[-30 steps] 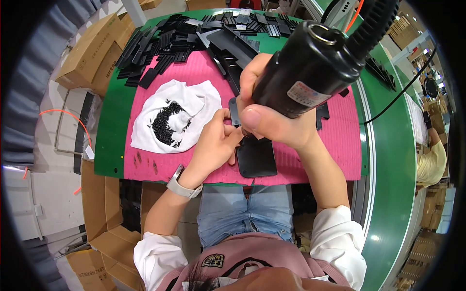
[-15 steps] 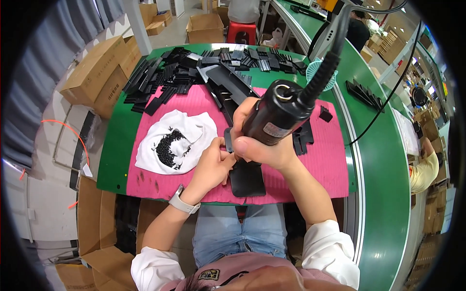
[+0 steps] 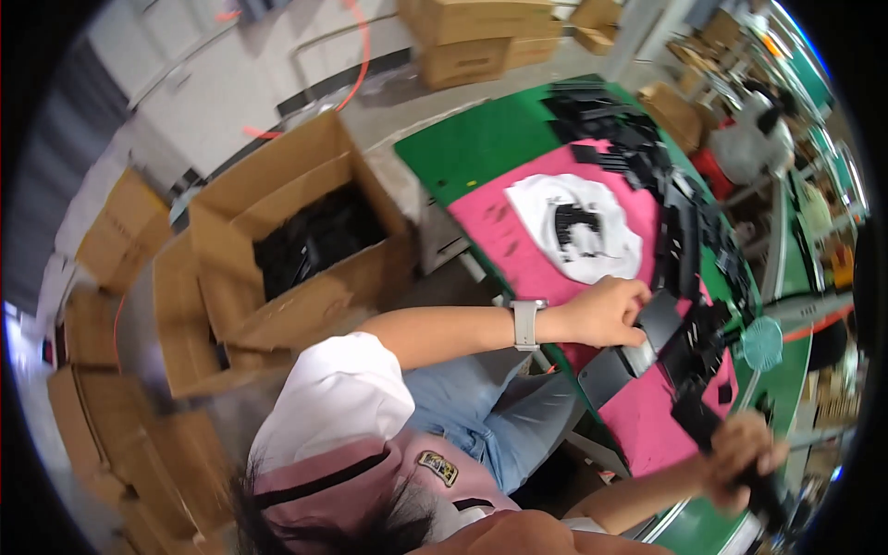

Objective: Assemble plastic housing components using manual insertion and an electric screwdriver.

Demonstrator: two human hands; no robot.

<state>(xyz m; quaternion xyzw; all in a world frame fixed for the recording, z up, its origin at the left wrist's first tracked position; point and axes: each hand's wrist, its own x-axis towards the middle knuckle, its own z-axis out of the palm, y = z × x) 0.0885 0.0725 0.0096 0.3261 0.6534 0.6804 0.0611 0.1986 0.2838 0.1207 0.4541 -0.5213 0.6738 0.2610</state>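
Note:
My left hand (image 3: pixel 601 316), with a grey watch band on its wrist, is closed on a black plastic part (image 3: pixel 605 376) with flat, rounded ends. The part lies along the near edge of the pink mat (image 3: pixel 638 435). Off to the right and smeared by motion, my right hand (image 3: pixel 743 455) is wrapped round a black electric screwdriver (image 3: pixel 696 418). Its tip cannot be made out. Beyond my left hand, a white cloth (image 3: pixel 610 262) is spread on the mat, bearing a heap of small black screws (image 3: pixel 572 231).
An open cardboard box (image 3: pixel 310 319) holding black parts (image 3: pixel 319 242) stands left of the green table (image 3: pixel 444 153). Piles of black plastic pieces (image 3: pixel 638 148) line the table's far side. A light green basket (image 3: pixel 761 344) sits at the right. More boxes (image 3: pixel 476 42) stand behind.
The view has swung left and tilted, bringing the open box into full sight. My right hand has carried the screwdriver off the part to the right; my left hand stays on the part.

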